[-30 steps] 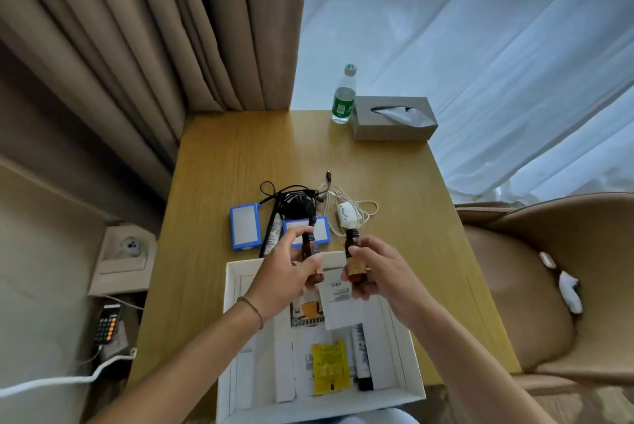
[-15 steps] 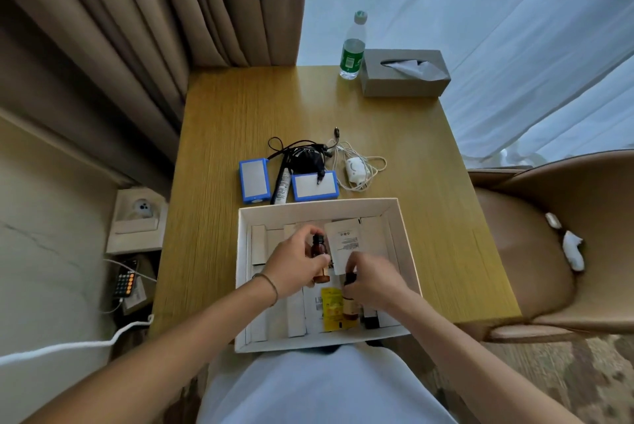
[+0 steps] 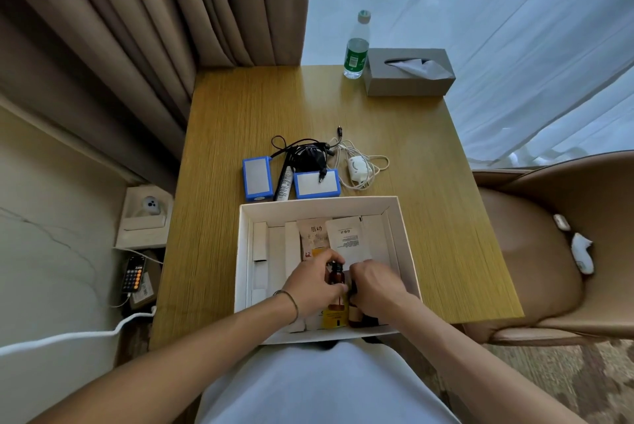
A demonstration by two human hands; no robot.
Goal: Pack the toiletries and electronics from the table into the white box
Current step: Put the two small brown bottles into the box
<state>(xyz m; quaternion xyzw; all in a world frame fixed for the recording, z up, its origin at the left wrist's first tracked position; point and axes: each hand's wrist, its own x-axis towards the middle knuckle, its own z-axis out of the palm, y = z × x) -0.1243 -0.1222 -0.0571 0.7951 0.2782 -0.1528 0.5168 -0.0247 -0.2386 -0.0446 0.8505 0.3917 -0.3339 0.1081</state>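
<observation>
1. At the worktop's (image 3: 223,149) near edge sits the white box (image 3: 406,248).
2. My left hand (image 3: 314,286) fingers grip an amber bottle (image 3: 336,275) at the box's near side.
3. My right hand (image 3: 374,286) fingers curl around a second bottle (image 3: 356,315) alongside.

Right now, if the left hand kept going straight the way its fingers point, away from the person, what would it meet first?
Probably the white sachet lying in the white box, just past the amber bottle that the left hand grips. Beyond it comes the box's far wall. Depth is unclear from this one view.
</observation>
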